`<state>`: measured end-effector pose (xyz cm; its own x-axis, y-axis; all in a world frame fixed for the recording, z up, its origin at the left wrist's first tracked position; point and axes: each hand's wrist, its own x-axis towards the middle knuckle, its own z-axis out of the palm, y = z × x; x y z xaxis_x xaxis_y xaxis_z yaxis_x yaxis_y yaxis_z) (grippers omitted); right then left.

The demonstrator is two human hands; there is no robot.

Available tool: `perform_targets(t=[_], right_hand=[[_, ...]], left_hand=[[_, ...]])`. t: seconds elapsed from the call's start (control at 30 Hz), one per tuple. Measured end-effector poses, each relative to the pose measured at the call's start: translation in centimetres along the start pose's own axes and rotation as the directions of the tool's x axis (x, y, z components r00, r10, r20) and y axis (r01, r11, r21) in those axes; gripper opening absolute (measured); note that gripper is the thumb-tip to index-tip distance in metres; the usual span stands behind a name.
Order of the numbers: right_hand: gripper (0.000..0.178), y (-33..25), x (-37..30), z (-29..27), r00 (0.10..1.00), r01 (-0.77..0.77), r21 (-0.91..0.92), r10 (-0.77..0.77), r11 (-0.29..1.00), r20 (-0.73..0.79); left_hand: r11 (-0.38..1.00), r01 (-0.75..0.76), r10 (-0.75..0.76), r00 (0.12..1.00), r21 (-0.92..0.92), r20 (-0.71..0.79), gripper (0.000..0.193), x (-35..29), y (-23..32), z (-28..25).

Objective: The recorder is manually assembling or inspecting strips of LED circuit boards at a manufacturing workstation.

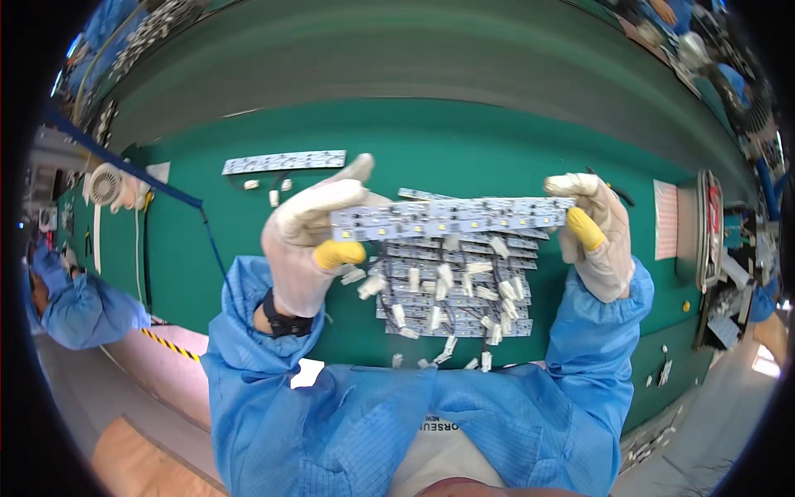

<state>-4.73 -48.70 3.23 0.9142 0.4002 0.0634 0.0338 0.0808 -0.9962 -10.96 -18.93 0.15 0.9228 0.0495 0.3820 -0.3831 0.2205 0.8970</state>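
Observation:
An LED strip board (455, 219), long, pale and dotted with small yellowish chips, is held level in front of me. My left hand (302, 236), in a white glove with a yellow thumb tip, grips its left end between thumb and fingers. The other end sits in the closed fingers of my right hand (598, 232), gloved the same way. Just beneath lies a pile of similar LED boards (517, 328) with dark wires and several white plug connectors (444, 277) strewn across it.
Another LED board (284, 161) lies at the back left on the green mat (464, 137). A blue strap (149, 178) crosses the left side. A small white fan (106, 184) stands far left, near another person's blue sleeve (95, 311). Pliers (617, 192) lie beyond my right hand.

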Motion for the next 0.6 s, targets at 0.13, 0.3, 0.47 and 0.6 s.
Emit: perform_targets(t=[0.13,0.3,0.47,0.6], right_hand=[[0.056,0.0,0.5,0.2,0.998,-0.068,-0.049,0.069,0.996,0.01],[0.059,-0.6,0.0,1.1,0.999,-0.044,-0.016,0.044,0.999,0.014],[0.049,-1.1,-0.5,1.0,0.994,-0.105,-0.093,0.103,0.99,-0.026],[0.058,0.0,0.2,-0.3,0.998,-0.058,-0.018,0.059,0.998,0.019]], left_hand=[[0.99,-0.114,0.103,0.987,0.081,0.123,0.049,0.2,0.0,-0.9],[0.876,0.064,-0.05,0.998,0.478,-0.043,0.042,1.1,0.0,-1.0],[0.937,0.162,-0.135,0.985,0.31,-0.105,0.052,1.2,0.3,-0.4],[0.971,-0.018,0.012,1.0,0.238,0.027,0.056,0.8,0.0,-0.6]])
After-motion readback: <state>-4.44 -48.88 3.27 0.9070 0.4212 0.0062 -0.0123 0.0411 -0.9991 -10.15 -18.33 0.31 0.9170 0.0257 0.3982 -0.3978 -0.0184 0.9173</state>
